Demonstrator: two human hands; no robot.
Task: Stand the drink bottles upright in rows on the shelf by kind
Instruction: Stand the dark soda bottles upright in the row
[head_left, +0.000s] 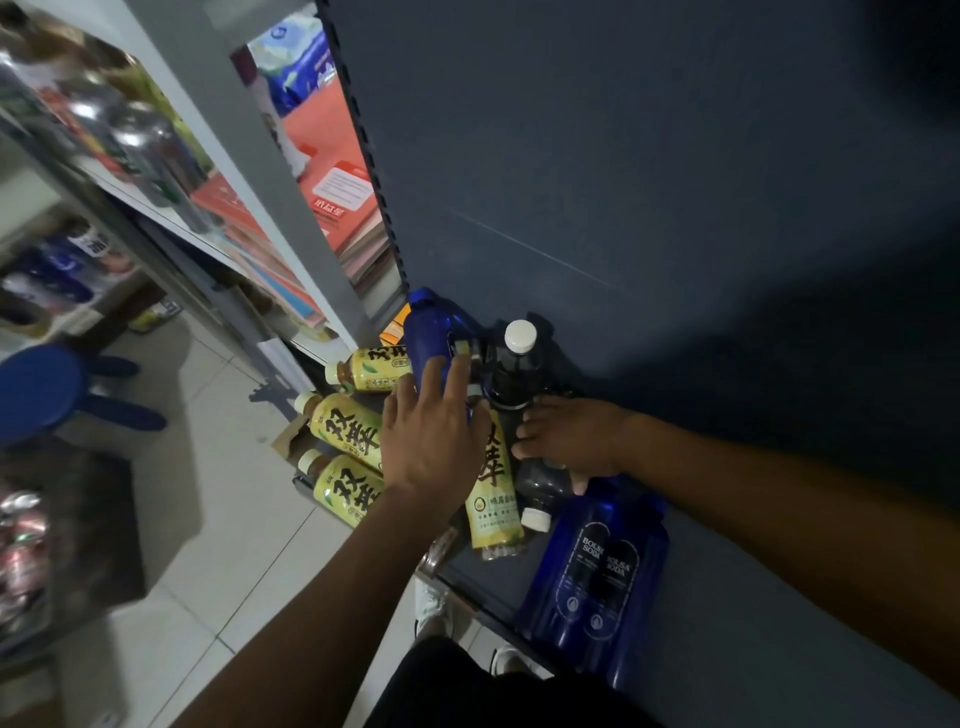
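At the bottom shelf (753, 649), your left hand (431, 441) reaches forward with its fingers straight. The fingertips lie against the side of a blue bottle (428, 340), and the hand grips nothing. Your right hand (569, 436) is curled round a lying dark bottle (540, 483), whose white cap points toward the shelf's front edge.

Progress, as a judgement: early.
- Just beyond the right hand, a second dark bottle (517, 364) with a white cap appears to stand. The blue bottle under your left fingers stands next to it.
- No row by kind is formed yet.
- Three yellow-labelled tea bottles (348, 426) lie on their sides at the left end, caps toward the aisle.
- A fourth tea bottle (493, 499) sits between your hands, base toward the front edge (flat or propped cannot be told).
- Two Bolsa Soda bottles (592, 577) rest side by side, touching, below your right forearm. Whether they stand cannot be told.
- Still to do: raise the fallen bottles and group each kind.

Materials:
- All the bottles look like smooth, glossy plastic.
- The tea bottles are clear and cylindrical, with pale caps and wrap labels. The fourth shows a ribbed, lobed base.
- The dark bottles are slim and translucent.
- The soda bottles are deep blue, broad and round-shouldered.
- The shelf and its back panel (623, 182) are matt dark sheet.
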